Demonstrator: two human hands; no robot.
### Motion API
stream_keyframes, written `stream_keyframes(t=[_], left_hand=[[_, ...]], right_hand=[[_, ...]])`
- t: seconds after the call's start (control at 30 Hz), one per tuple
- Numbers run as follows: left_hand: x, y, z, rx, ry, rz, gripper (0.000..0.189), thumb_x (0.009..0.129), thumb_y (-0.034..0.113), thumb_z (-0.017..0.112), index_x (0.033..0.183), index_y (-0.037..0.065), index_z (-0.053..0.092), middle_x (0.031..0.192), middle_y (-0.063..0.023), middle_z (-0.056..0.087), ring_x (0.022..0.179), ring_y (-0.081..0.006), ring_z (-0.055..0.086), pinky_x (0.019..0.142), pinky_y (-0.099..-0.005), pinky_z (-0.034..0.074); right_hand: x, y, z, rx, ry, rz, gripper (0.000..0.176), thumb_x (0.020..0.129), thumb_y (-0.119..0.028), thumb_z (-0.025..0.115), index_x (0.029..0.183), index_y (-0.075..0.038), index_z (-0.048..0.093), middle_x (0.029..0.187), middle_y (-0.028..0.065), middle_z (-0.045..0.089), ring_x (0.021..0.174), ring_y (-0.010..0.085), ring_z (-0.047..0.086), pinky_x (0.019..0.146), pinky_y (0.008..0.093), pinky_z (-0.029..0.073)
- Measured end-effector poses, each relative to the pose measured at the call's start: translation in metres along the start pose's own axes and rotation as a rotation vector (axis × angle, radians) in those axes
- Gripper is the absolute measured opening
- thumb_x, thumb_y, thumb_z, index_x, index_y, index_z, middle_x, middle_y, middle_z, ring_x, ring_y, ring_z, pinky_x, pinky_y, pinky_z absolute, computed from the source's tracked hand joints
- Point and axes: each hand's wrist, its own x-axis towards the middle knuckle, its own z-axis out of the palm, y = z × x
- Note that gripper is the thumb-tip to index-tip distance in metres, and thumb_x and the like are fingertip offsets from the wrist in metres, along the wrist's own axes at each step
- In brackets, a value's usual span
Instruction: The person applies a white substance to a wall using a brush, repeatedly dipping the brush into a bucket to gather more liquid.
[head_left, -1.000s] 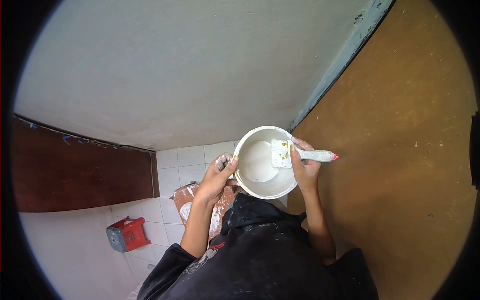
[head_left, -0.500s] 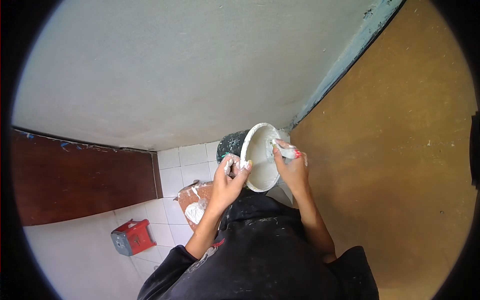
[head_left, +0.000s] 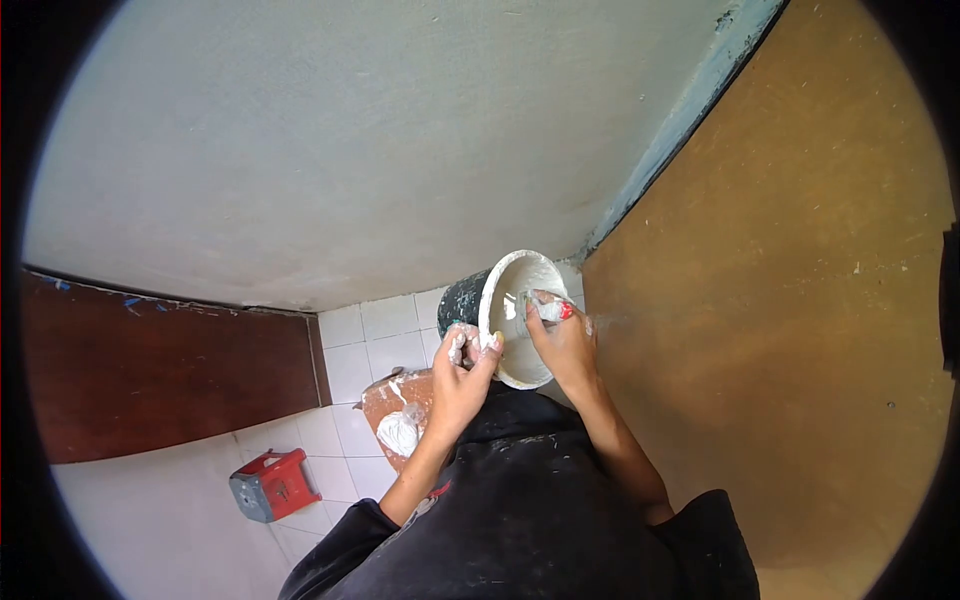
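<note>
A dark, paint-spattered bucket (head_left: 463, 303) is tipped toward me, its rim and inside coated in white. White paint lies inside it. My left hand (head_left: 464, 385) is closed on the near-left part of the rim, its fingers smeared with white. My right hand (head_left: 568, 352) reaches over the opening and grips a paintbrush (head_left: 551, 309), whose paint-covered handle has a red end. The bristles point left into the bucket, partly hidden by the fingers.
Below the bucket's left side stands a brown, paint-splashed surface (head_left: 380, 402) with a white bundle (head_left: 398, 434) on it. A red and grey stool (head_left: 278, 487) lies tipped on the white tiles (head_left: 392, 350). A grey wall (head_left: 350, 150) and a brown panel (head_left: 780, 300) enclose the spot.
My right hand has moved the paintbrush left and slightly down within the bucket's opening. My left hand stays on the rim.
</note>
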Motion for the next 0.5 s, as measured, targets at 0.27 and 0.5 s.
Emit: stream_keyframes(t=[0.27, 0.5], left_hand=[[-0.003, 0.007, 0.003, -0.057, 0.056, -0.098, 0.024, 0.093, 0.011, 0.073, 0.083, 0.008, 0.051, 0.073, 0.0081, 0.044, 0.066, -0.0023, 0.038, 0.057, -0.0208, 0.033], [0.007, -0.013, 0.004, -0.064, 0.102, -0.034, 0.028, 0.091, 0.013, 0.074, 0.077, 0.008, 0.050, 0.070, 0.0090, 0.042, 0.064, -0.0019, 0.036, 0.055, -0.0214, 0.030]], right_hand=[[-0.006, 0.005, -0.003, -0.009, 0.000, -0.055, 0.029, 0.092, -0.026, 0.066, 0.110, -0.005, 0.074, 0.097, 0.0192, 0.074, 0.089, 0.0371, 0.071, 0.081, 0.0434, 0.056], [-0.007, 0.001, -0.029, 0.027, 0.150, -0.070, 0.025, 0.089, -0.019, 0.070, 0.108, -0.004, 0.075, 0.099, 0.0182, 0.074, 0.091, 0.0371, 0.072, 0.081, 0.0419, 0.056]])
